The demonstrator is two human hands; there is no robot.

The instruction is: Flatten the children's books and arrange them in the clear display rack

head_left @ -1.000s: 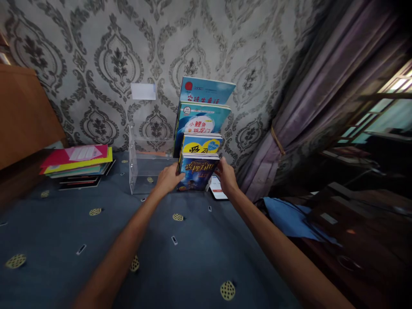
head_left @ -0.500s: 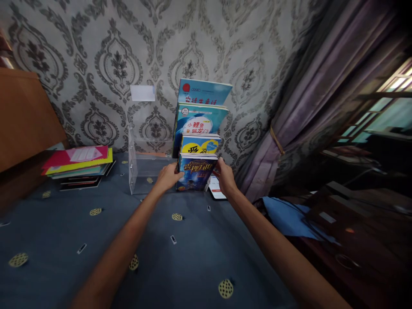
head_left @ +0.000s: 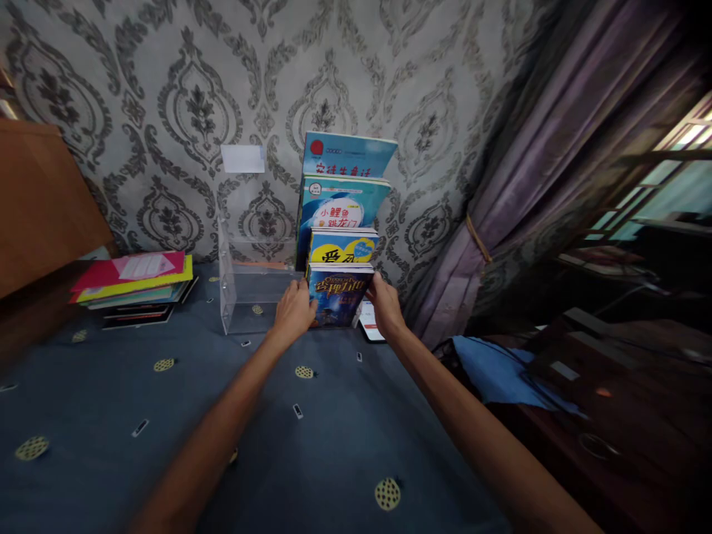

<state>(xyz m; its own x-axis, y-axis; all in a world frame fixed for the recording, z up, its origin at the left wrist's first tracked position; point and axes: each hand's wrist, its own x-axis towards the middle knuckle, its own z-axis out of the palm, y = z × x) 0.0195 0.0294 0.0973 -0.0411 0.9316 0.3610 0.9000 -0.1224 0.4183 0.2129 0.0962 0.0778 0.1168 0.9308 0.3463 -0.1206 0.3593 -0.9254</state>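
Note:
My left hand point(head_left: 294, 311) presses on the left edge of a dark blue book point(head_left: 339, 300), thumb in front and fingers curled behind. On the opposite edge, my right hand point(head_left: 385, 302) grips the same book's upper right side. The book stands upright in the lowest front tier of a clear acrylic rack point(head_left: 227, 297). Behind it, in rising steps, are a yellow and blue book point(head_left: 343, 247), a teal book point(head_left: 345, 204) and a taller light blue book point(head_left: 350, 153). Part of a phone point(head_left: 371, 326) shows below my right hand.
Left of the rack lies a pile of books and folders point(head_left: 133, 282), pink and yellow on top. A white label point(head_left: 243, 159) tops the rack's left part. A wooden cabinet point(head_left: 50, 193) stands far left, a tied curtain point(head_left: 472, 237) right. A patterned blue cloth point(head_left: 222, 408) covers the surface.
My left hand has closed further round the book's left edge, its thumb now more over the cover. My right hand has drawn closer against the right edge. The view has shifted slightly.

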